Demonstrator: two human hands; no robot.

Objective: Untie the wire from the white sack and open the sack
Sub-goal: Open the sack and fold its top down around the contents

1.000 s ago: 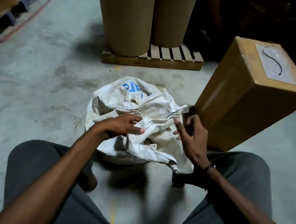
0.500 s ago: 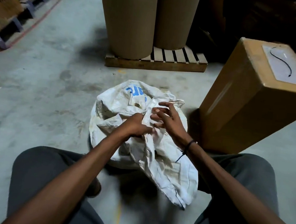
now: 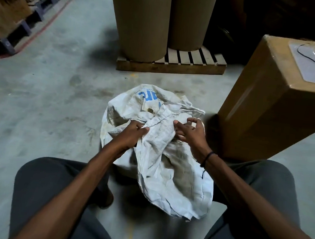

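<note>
The white sack (image 3: 168, 159) with blue print stands crumpled on the concrete floor between my knees. Its loose top hangs toward me. My left hand (image 3: 132, 134) grips a bunch of the sack's fabric near the middle of its top. My right hand (image 3: 190, 132) lies on the sack's right side, thumb and curled fingers closed round a fold of fabric. A thin black wire (image 3: 310, 61) lies in a curve on the white label of the cardboard box. No wire shows around the sack's top.
A tall cardboard box (image 3: 268, 114) stands tilted just right of the sack. Two big brown paper rolls (image 3: 143, 21) stand on a wooden pallet (image 3: 177, 67) behind it. Loaded pallets (image 3: 9, 8) line the far left along a red floor line.
My right hand came from the box side onto the sack, then shifted right while curling its fingers on a fold. The sack's loose top dropped toward me. My left hand kept its grip.
</note>
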